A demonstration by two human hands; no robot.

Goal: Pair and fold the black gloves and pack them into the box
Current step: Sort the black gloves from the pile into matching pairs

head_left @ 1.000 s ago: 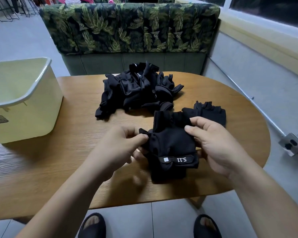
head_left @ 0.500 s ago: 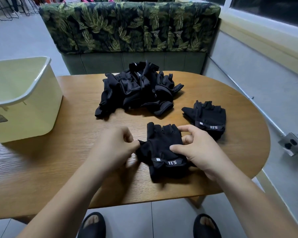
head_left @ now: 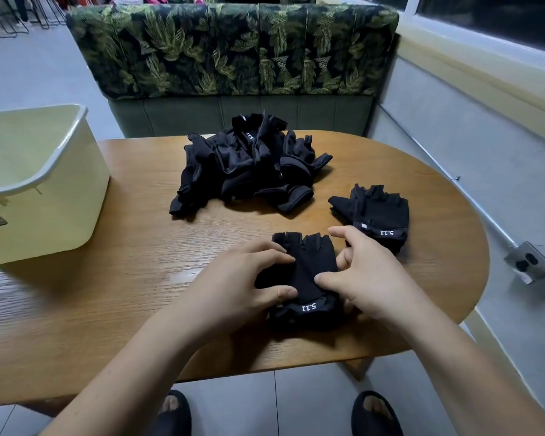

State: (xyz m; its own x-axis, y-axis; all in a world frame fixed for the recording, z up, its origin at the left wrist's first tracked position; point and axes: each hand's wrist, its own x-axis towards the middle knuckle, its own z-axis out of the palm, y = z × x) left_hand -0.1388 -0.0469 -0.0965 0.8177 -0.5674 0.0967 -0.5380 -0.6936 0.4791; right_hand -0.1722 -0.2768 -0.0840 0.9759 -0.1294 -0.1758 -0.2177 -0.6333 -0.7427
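Black gloves (head_left: 312, 265) near the table's (head_left: 107, 309) front edge, left hand (head_left: 230, 287) and right hand (head_left: 368, 278) pinching their sides

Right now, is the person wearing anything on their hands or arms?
No. The left hand and the right hand are bare: no gloves, rings or watch show. No sleeves show either, as far up the arms as the picture reaches.

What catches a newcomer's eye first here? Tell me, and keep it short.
The left hand and right hand grip a black glove near the table's front edge. Behind it a heap of black gloves lies mid-table, a stacked pair to its right, a cream box at far left.
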